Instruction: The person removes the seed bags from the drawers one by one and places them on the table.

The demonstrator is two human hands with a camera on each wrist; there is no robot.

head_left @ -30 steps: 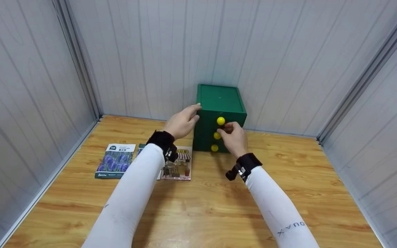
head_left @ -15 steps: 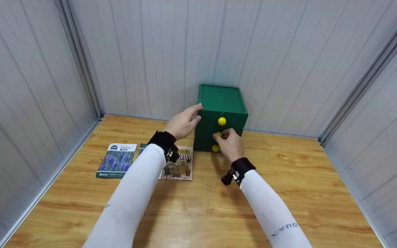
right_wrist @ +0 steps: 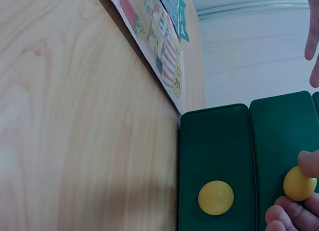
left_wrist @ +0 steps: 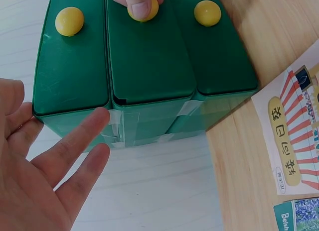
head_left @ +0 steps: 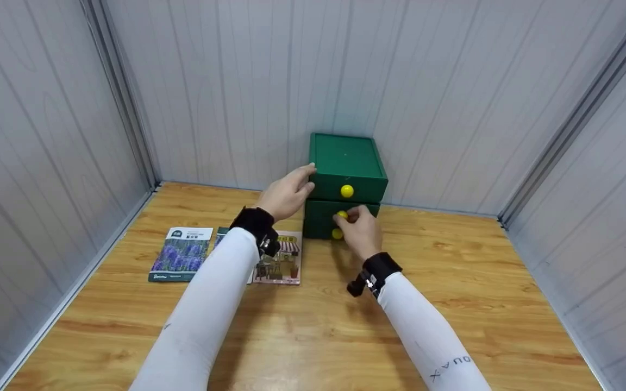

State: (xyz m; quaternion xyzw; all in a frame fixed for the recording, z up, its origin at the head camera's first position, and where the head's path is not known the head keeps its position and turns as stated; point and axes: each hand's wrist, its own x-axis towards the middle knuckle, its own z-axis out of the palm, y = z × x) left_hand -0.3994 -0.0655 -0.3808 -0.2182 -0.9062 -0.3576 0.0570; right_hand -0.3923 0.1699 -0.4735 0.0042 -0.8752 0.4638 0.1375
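Observation:
A green cabinet with three stacked drawers, each with a round yellow knob, stands against the back wall. My right hand pinches the middle knob between thumb and fingers. In the left wrist view the middle drawer sits slightly forward of its neighbours. The top knob and bottom knob are free. My left hand lies along the cabinet's left side near its upper front edge, fingers extended; in the left wrist view its fingertips are at the top drawer's side.
Left of the cabinet lie a packet with purple flowers and a packet with a striped-awning picture. Another packet between them is mostly hidden by my left arm. Panelled walls enclose the wooden table at the back and both sides.
My right hand has moved down and slightly left onto the middle knob. The middle drawer has come slightly forward, with a gap showing below the top drawer. My left hand stays in place.

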